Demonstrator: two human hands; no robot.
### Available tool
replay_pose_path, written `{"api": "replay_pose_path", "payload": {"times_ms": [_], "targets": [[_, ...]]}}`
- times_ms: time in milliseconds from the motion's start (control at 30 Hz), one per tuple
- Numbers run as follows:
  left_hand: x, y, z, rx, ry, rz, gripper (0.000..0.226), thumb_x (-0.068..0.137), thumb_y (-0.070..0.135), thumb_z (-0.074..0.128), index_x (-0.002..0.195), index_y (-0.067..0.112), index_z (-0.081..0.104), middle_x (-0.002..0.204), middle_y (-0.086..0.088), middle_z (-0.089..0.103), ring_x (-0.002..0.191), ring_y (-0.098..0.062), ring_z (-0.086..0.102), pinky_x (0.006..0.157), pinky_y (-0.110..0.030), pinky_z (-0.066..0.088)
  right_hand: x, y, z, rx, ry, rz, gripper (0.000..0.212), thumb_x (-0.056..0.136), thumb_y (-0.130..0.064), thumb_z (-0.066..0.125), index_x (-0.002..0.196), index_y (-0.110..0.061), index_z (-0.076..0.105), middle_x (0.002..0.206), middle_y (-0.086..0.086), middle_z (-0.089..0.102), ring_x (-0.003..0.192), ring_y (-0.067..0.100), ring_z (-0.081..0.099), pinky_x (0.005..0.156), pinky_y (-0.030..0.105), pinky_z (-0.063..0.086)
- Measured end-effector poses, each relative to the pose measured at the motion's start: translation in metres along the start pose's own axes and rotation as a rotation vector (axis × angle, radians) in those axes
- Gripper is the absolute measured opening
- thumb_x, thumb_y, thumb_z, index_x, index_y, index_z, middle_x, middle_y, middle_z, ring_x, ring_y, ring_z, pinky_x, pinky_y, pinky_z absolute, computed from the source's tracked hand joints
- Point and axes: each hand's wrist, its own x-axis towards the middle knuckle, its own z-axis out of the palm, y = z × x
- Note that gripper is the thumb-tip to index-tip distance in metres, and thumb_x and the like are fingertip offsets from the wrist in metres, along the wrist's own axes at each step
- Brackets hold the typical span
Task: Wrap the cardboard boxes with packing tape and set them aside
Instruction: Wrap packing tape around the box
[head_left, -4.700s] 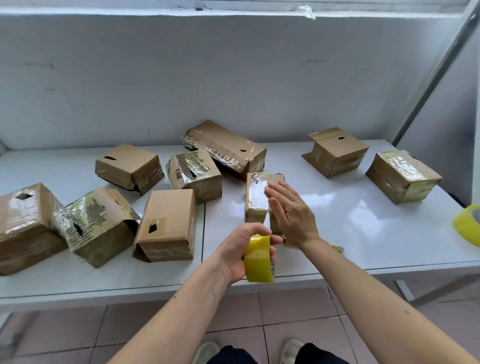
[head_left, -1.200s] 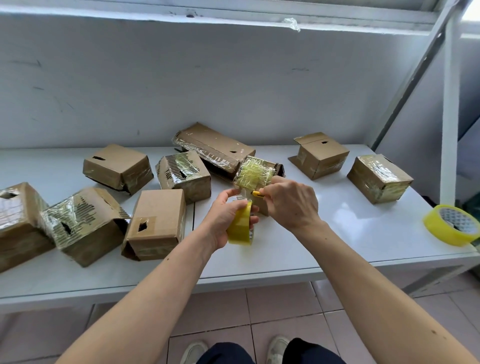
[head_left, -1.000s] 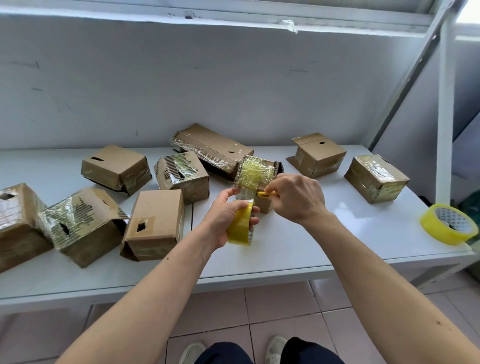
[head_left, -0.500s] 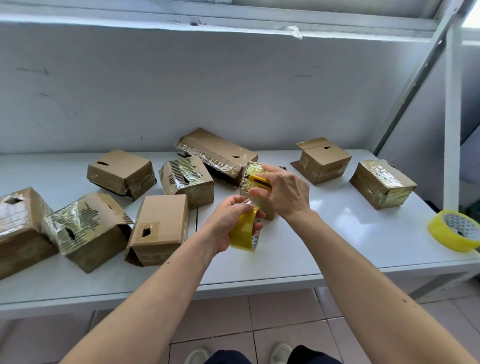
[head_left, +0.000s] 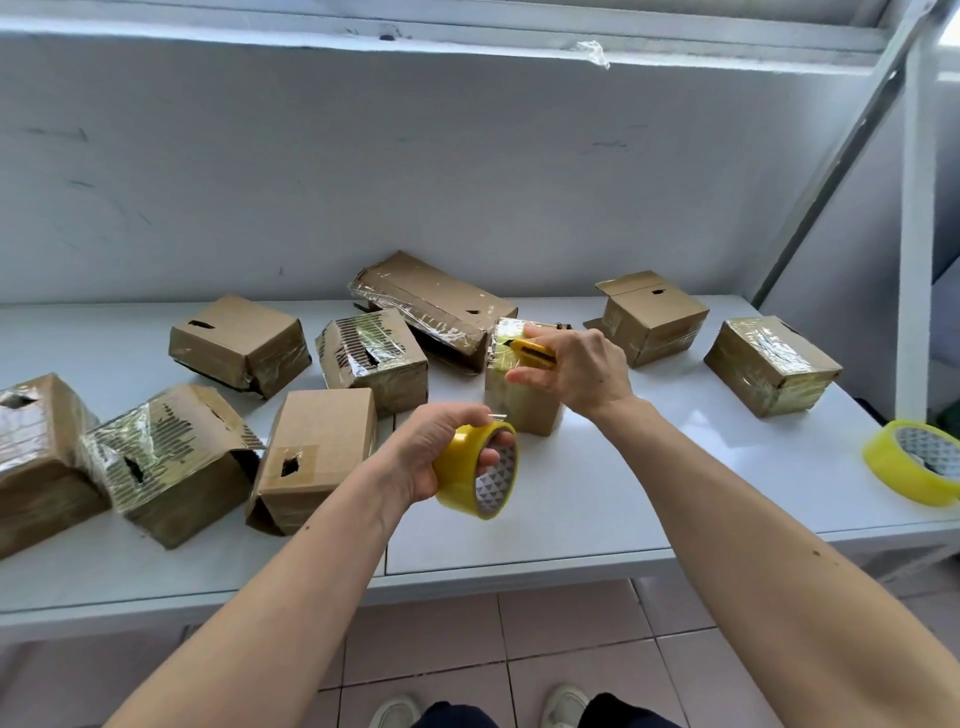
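Left hand: I see it gripping the yellow tape roll above the table, fingers curled round the rim and through the core.
Right hand: holds a yellow utility knife, fingers curled round it, over the small box.
Small box: stands upright mid-table, glossy with tape — just beyond the roll, touching the right hand.
Other boxes: unwrapped box left of the roll; wrapped box far right.
Spare roll: lies flat at the table's right edge — well apart.
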Motion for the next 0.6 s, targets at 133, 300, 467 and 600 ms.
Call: {"api": "replay_pose_path", "payload": {"times_ms": [133,300,467,600], "targets": [[0.002,-0.004,0.0,-0.024,0.049,0.025,0.011,0.093,0.005,0.059,0.103,0.004,0.061,0.071,-0.013,0.073,0.048,-0.017,0.062,0.053,-0.023,0.054,-0.002,-0.002,0.005,-0.022,0.061,-0.022,0.052,0.077,-0.058,0.074,0.123,-0.033,0.068,0.132,-0.008,0.064,0.114,0.027,0.062,0.082,0.034,0.048],[0.003,-0.002,0.002,-0.026,0.074,0.035,0.006,0.093,0.004,0.057,0.097,0.006,0.06,0.069,-0.013,0.072,0.047,-0.017,0.061,0.053,-0.024,0.052,0.005,-0.011,0.02,-0.111,0.146,-0.006,0.063,0.071,-0.074,0.065,0.103,-0.021,0.071,0.1,0.003,0.074,0.091,0.03,0.068,0.066,0.029,0.038],[0.004,-0.004,0.0,-0.037,0.086,0.045,0.009,0.093,0.002,0.057,0.101,0.006,0.058,0.07,-0.015,0.072,0.047,-0.019,0.061,0.051,-0.023,0.054,0.005,-0.009,0.017,-0.02,0.09,0.031,0.073,0.07,-0.062,0.078,0.131,-0.024,0.063,0.12,0.006,0.07,0.107,0.032,0.064,0.081,0.036,0.048],[0.004,-0.006,0.002,-0.028,0.079,0.043,0.007,0.093,0.002,0.057,0.098,0.005,0.059,0.071,-0.015,0.071,0.048,-0.019,0.061,0.051,-0.024,0.055,0.004,-0.01,0.01,0.0,0.06,0.035,0.068,0.073,-0.067,0.07,0.127,-0.027,0.065,0.121,0.003,0.07,0.11,0.029,0.063,0.08,0.034,0.047]]}}
